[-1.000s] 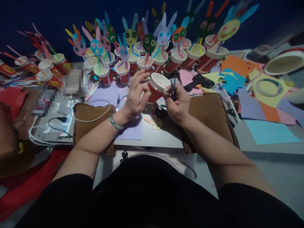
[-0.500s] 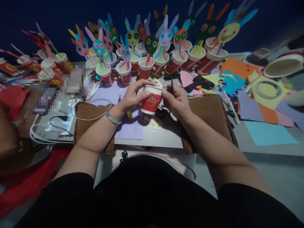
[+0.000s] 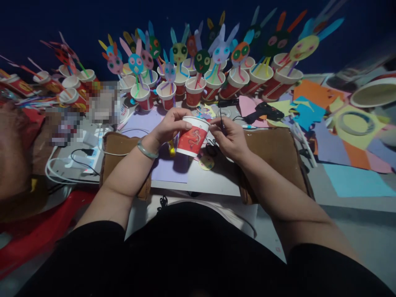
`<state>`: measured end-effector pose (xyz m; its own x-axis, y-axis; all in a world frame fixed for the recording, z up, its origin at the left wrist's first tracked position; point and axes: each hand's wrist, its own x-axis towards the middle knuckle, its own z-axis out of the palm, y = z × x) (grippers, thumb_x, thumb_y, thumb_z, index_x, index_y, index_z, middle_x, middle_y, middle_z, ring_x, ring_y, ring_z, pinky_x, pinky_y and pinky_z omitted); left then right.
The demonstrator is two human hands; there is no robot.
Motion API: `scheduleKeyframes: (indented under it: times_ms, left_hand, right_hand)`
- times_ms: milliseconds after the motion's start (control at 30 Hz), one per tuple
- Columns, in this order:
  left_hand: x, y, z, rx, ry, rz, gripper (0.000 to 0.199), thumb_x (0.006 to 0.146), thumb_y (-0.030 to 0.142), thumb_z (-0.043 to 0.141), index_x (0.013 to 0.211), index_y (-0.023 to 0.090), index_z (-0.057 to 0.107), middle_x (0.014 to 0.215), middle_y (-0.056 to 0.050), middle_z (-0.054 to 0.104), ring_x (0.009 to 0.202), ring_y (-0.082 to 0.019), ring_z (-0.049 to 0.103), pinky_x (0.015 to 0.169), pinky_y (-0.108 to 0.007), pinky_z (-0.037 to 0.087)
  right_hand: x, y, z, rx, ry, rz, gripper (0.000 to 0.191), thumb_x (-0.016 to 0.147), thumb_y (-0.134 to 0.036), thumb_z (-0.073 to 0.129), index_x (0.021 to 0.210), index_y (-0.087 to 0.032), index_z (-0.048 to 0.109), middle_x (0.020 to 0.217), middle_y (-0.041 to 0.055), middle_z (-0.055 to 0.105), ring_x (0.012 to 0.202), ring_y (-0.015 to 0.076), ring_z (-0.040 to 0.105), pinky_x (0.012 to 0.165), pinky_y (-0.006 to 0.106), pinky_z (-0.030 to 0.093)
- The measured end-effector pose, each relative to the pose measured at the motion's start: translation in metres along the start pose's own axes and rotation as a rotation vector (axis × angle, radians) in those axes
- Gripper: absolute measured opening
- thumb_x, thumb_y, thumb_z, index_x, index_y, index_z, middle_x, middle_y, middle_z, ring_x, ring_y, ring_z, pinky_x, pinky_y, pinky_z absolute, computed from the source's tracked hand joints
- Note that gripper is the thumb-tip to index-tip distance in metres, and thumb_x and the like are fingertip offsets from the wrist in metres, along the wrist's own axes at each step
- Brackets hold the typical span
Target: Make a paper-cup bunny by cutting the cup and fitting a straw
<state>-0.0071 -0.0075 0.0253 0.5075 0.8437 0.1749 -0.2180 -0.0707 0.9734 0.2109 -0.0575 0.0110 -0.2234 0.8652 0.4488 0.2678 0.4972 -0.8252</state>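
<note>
A red paper cup with a white rim and a dragon print is tilted in my left hand, whose fingers wrap its left side and rim. My right hand is closed around a thin dark tool, its fingertips close to the cup's right rim; the tool's kind is unclear. Below the cup lie a yellow paper face and black-handled scissors. A purple sheet lies under and left of the cup.
Behind stand several red cups with paper rabbit faces on straws. Brown pads lie under both forearms. Coloured paper and a tape roll are at the right. At the left are a power strip and another person's arm.
The cup has tilted more, its base swinging left. The view has shifted slightly, so the background objects appear further right. The other person's arm at the left shows more.
</note>
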Motion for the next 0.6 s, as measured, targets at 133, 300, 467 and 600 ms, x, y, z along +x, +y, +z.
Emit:
scheduleKeyframes:
  times_ms: [133,300,467,600]
  left_hand:
    - [0.001,-0.001,-0.004,0.066,0.006,0.041,0.060,0.053,0.064,0.096,0.061,0.018,0.059,0.064,0.001,0.058,0.057,-0.010,0.050,0.053,-0.027,0.038]
    - [0.000,-0.001,-0.009,0.124,0.057,0.062,0.059,0.060,0.068,0.091,0.064,0.019,0.058,0.064,0.001,0.056,0.057,-0.011,0.052,0.054,-0.029,0.041]
    - [0.000,-0.001,-0.008,0.110,0.098,0.057,0.059,0.063,0.069,0.091,0.066,0.019,0.061,0.067,0.001,0.060,0.059,-0.011,0.055,0.057,-0.029,0.044]
    - [0.002,-0.003,-0.008,0.089,0.099,0.063,0.058,0.059,0.065,0.095,0.061,0.019,0.059,0.063,0.003,0.058,0.059,-0.010,0.054,0.059,-0.028,0.045]
  right_hand:
    - [-0.005,-0.002,-0.009,-0.172,-0.010,-0.095,0.038,0.095,-0.062,0.069,0.098,-0.025,0.062,0.073,-0.0021,0.056,0.061,0.0142,0.044,0.061,0.032,0.039]
    - [-0.004,0.000,-0.017,-0.260,-0.042,-0.076,0.051,0.092,-0.075,0.067,0.101,-0.026,0.066,0.070,-0.0019,0.054,0.061,0.0153,0.043,0.060,0.032,0.034]
    - [-0.001,-0.008,-0.020,-0.347,-0.220,-0.132,0.054,0.101,-0.072,0.053,0.092,-0.023,0.072,0.066,0.0008,0.055,0.060,0.0158,0.045,0.060,0.032,0.031]
    - [-0.003,-0.011,-0.019,-0.413,-0.261,-0.113,0.054,0.100,-0.071,0.056,0.093,-0.022,0.076,0.066,0.0020,0.060,0.059,0.0160,0.047,0.060,0.032,0.029]
